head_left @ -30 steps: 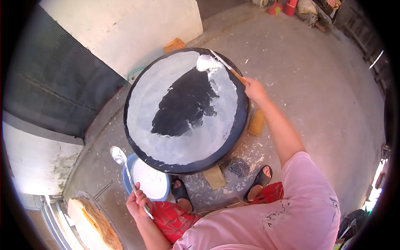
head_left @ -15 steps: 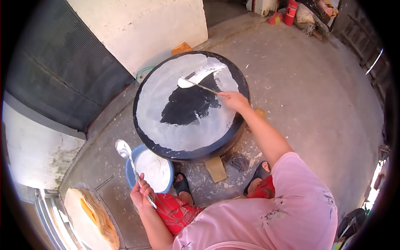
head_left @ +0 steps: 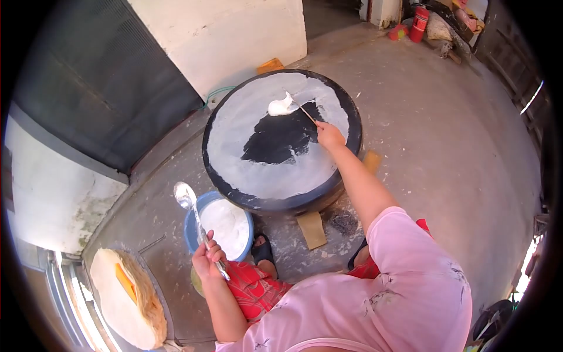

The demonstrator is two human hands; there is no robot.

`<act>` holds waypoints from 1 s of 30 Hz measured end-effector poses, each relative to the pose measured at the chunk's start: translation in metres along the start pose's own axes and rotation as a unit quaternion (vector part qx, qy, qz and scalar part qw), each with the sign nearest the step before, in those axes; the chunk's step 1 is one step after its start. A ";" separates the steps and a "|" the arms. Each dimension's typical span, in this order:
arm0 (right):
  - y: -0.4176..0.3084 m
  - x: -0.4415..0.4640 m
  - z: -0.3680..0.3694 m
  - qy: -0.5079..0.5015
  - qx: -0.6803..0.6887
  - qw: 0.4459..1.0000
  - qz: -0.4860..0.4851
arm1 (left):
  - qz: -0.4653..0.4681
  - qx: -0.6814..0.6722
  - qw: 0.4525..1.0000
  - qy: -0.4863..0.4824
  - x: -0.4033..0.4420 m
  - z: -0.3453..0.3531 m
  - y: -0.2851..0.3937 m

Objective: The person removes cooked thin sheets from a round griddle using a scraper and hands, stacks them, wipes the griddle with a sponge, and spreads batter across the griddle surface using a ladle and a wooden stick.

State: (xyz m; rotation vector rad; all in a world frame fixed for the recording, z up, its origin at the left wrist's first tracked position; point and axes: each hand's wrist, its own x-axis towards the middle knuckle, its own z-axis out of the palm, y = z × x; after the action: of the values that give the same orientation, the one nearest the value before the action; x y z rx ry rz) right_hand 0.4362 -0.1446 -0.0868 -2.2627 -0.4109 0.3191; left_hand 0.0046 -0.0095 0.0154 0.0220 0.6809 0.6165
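A large round black griddle (head_left: 275, 141) stands before me, with a thin whitish layer of batter (head_left: 234, 135) around its bare dark middle. My right hand (head_left: 330, 135) grips the thin handle of a batter spreader (head_left: 306, 112) over the far part of the griddle. At the spreader's far end sits a thick white blob of batter (head_left: 280, 106), which hides its blade. My left hand (head_left: 209, 259) is closed around a long metal spoon (head_left: 186, 196), bowl end up and coated white. Beside that hand a blue basin (head_left: 251, 237) holds white batter.
At the lower left lies a stack of thin round pancakes (head_left: 120, 299) with an orange-yellow piece (head_left: 125, 283) on top. A flat tan piece (head_left: 311, 230) lies on the floor by the griddle's base. A white wall (head_left: 223, 38) rises behind; a red cylinder (head_left: 419, 24) stands far right.
My right hand has turned the spreader, and the long white smear near its tip is now a compact blob. The left hand still holds the spoon. The whole view has shifted slightly.
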 end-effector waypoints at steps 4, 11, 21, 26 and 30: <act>-0.009 -0.024 -0.015 -0.063 -0.049 0.996 -0.044 | 0.003 0.005 1.000 -0.003 -0.005 -0.002 0.004; 0.010 -0.035 -0.021 0.050 -0.031 0.997 -0.046 | 0.011 0.004 1.000 -0.003 -0.004 -0.004 0.009; -0.004 -0.064 -0.039 -0.009 -0.028 0.999 0.020 | 0.013 0.019 1.000 -0.018 -0.006 -0.010 0.012; -0.009 -0.065 0.016 -0.101 -0.033 0.986 -0.126 | 0.001 0.002 1.000 -0.007 -0.004 -0.005 0.010; -0.040 -0.087 -0.036 -0.212 -0.121 0.960 -0.134 | 0.001 0.001 1.000 -0.019 -0.004 -0.008 0.013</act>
State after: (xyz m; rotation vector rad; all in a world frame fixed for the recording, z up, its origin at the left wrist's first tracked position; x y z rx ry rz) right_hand 0.3619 -0.1775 -0.0250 -2.3269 -1.0196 0.6449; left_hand -0.0099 -0.0025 0.0143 0.0370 0.6444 0.6158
